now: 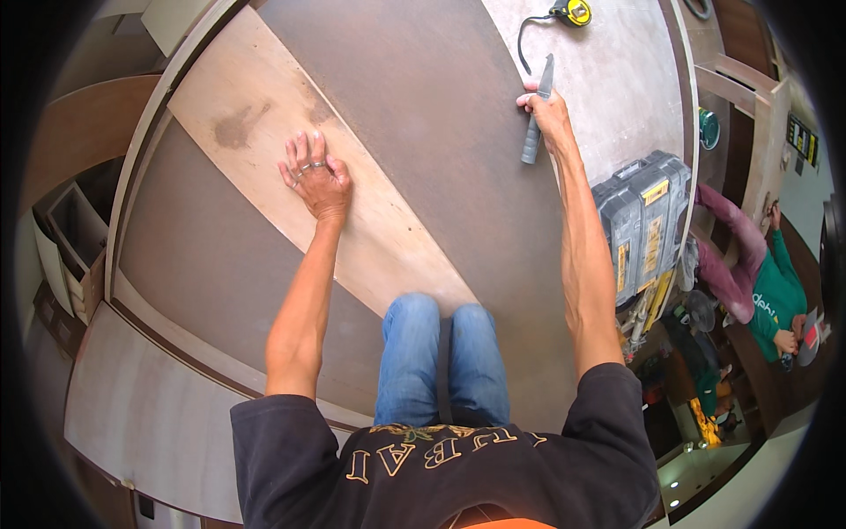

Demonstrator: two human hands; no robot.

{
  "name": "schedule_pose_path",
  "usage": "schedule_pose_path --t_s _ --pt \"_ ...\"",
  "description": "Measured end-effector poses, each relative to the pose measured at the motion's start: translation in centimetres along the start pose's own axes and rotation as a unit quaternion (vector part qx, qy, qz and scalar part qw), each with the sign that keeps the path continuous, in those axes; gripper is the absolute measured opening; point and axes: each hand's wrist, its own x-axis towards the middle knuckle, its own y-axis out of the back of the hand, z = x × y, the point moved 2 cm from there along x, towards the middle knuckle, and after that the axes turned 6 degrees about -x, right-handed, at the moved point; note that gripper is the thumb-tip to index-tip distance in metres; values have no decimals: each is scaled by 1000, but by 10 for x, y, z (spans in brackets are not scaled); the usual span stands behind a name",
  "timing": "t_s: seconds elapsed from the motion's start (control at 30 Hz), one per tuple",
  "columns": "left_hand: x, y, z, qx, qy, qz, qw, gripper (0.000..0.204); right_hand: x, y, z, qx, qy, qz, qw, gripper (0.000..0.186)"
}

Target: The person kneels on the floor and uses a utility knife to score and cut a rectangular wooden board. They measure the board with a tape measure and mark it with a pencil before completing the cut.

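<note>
From where I stand, taking the middle of the person's view as the dial and twelve as straight ahead, the pale board runs from eleven o'clock in to the centre, lying on a dark brown surface. At ten, the left hand rests palm down on it, ringed fingers a little apart and gripping nothing. At one, the right hand has its fingers clamped around a bladed hand tool, blade toward twelve, handle toward six, held beside the board rather than touching it. I can't tell whether it is a saw or a knife.

My judgement is that the step in hand is steadying the board with the tool at the ready; any stroke now calls for firm pressure on the left and fingers well clear of the edge.

As for writing, the person's dark shirt at six carries large outlined gold capitals. The grey case at three bears yellow labels, and the tape measure at one has a round yellow face. Further out at three, a co-worker's green top shows white lettering.
</note>
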Motion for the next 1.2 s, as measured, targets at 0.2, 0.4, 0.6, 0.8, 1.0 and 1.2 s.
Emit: schedule_pose_path --t_s 0.2,0.4,0.6,0.8,1.0,1.2 --pt "2 -1 -1 6 -2 6 1000 54 -3 -21 -22 -215 181 194 940 41" --pt "0 -1 -1 8 -5 9 1000 55 11 -18 -16 -109 84 165 977 33" --pt "-1 -1 -3 -6 12 7 1000 55 56 18 -13 -52 -71 -92 992 22" --pt "2 2 -4 2 9 6 1000 55 -13 41 -79 -98 91 -105 985 40" --pt "6 -1 -3 4 7 13 1000 55 -17 33 -81 -115 193 -53 973 34" --pt "-9 0 -3 1 14 -13 1000 52 -34 40 -81 -94 155 -50 982 34"
